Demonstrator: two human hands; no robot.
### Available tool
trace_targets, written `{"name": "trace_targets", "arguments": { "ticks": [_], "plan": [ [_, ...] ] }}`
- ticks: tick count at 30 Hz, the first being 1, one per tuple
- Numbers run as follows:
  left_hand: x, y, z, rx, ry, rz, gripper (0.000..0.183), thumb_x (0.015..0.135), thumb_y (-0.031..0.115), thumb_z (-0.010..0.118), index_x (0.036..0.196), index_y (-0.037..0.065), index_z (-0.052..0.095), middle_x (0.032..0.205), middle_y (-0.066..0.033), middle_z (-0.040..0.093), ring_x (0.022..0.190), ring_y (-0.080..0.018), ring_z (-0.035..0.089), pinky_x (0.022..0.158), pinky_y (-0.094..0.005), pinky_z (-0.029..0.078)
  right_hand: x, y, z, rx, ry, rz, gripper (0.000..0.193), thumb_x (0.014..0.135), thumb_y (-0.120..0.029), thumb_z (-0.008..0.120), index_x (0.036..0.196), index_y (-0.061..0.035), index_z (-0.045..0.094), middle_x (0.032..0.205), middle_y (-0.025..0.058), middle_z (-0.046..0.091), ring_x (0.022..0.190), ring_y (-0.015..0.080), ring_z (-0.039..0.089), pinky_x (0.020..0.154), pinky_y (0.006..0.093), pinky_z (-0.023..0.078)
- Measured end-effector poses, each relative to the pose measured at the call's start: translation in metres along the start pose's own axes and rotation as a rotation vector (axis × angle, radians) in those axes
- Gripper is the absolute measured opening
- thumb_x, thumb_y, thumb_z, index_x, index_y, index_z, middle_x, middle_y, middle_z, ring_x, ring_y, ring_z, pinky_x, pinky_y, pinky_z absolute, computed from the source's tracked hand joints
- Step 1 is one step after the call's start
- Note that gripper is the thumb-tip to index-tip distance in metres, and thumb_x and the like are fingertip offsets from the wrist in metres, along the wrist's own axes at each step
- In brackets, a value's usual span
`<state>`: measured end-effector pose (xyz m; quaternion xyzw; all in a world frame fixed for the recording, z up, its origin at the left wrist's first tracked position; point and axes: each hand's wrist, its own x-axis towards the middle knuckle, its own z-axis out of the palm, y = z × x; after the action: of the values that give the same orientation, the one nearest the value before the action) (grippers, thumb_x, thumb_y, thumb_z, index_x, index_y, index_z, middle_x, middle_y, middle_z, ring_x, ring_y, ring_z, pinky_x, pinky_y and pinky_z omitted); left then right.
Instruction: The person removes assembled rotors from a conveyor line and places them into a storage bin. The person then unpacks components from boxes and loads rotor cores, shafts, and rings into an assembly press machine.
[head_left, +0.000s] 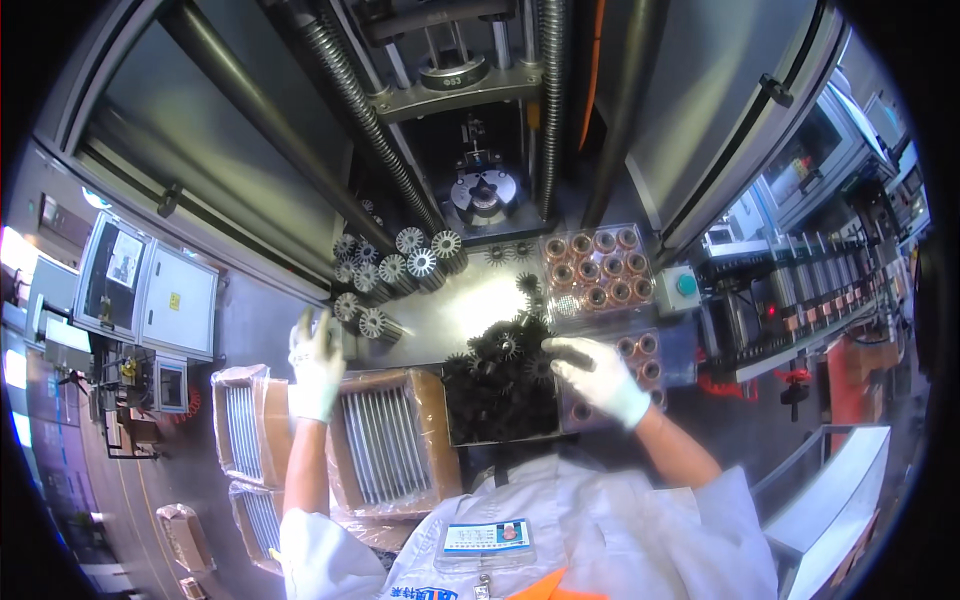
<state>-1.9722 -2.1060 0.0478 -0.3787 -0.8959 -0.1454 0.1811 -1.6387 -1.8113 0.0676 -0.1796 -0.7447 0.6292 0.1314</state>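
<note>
The dark toothed parts (508, 345) lie heaped at the near edge of the table (440, 325), just to the left of the right hand (598, 378). The fingers of that hand are partly curled, with a dark gap between thumb and forefinger; whether a part is held there cannot be told. When handling these parts, separate one at a time; teeth may interlock in the heap. Grip across the outer rim and lift straight up to avoid dragging neighbours.

The left hand (317, 358) is raised with fingers spread, apparently holding nothing, just beside the pale toothed stacks (392, 268). Allow clearance there: the upright stacks could topple if brushed.

To the right, copper-coloured rings (590, 268) stand in rows in a clear tray (566, 303); do not let the right forearm catch it. Below the left hand, a carton (447, 440) holds metal rods (385, 440). Beyond the table's middle stands a round fixture (484, 192).
</note>
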Motion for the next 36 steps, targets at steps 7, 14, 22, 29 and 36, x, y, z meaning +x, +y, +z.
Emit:
{"name": "trace_targets", "arguments": {
  "ticks": [7,14,22,29,36],
  "plan": [
    [0.006,0.024,0.024,-0.055,-0.036,0.304,0.041,0.066,0.012,0.080,0.105,0.011,0.067,0.116,-0.0074,0.063,0.118,-0.0317,0.056,0.107,-0.0500,0.039,0.017,-0.008,-0.003,0.024,-0.023,0.067,0.034,0.094,-0.007,0.062,0.127,-0.0013,0.065,0.114,0.0094,0.070,0.098,0.0131,0.063,0.090,0.0290,0.050],
    [0.011,0.026,0.025,-0.088,-0.171,0.347,0.042,0.060,0.010,0.085,0.094,0.008,0.062,0.131,-0.0100,0.059,0.135,-0.0358,0.045,0.117,-0.0577,0.026,0.088,-0.035,-0.014,-0.123,0.162,-0.247,0.029,0.094,-0.007,0.061,0.122,-0.0006,0.067,0.106,0.0063,0.070,0.085,0.0083,0.062,0.079,0.0240,0.050],
    [0.000,0.069,-0.017,-0.228,-0.119,0.191,0.040,0.068,0.005,0.084,0.096,0.007,0.056,0.130,-0.0162,0.059,0.126,-0.0371,0.053,0.106,-0.0540,0.039,0.237,-0.090,-0.019,-0.045,0.266,-0.366,0.032,0.093,-0.005,0.058,0.123,-0.0006,0.066,0.097,0.0079,0.070,0.081,0.0142,0.065,0.077,0.0267,0.052],
    [0.036,0.098,-0.025,-0.738,-0.037,0.060,0.036,0.073,-0.003,0.082,0.095,0.002,0.054,0.132,-0.0190,0.057,0.112,-0.0283,0.063,0.092,-0.0346,0.054,0.317,-0.054,-0.023,-0.218,0.293,-0.179,0.039,0.081,-0.006,0.055,0.115,-0.0011,0.072,0.112,0.0172,0.073,0.106,0.0235,0.070,0.095,0.0307,0.051],
    [0.116,0.132,-0.009,-0.790,0.117,0.118,0.038,0.071,0.001,0.084,0.095,0.003,0.055,0.129,-0.0161,0.062,0.100,-0.0214,0.066,0.079,-0.0314,0.055,0.318,-0.028,-0.017,-0.444,0.476,-0.231,0.040,0.085,-0.010,0.056,0.123,-0.0030,0.064,0.110,0.0204,0.070,0.102,0.0339,0.067,0.090,0.0424,0.053]
  ]
}}
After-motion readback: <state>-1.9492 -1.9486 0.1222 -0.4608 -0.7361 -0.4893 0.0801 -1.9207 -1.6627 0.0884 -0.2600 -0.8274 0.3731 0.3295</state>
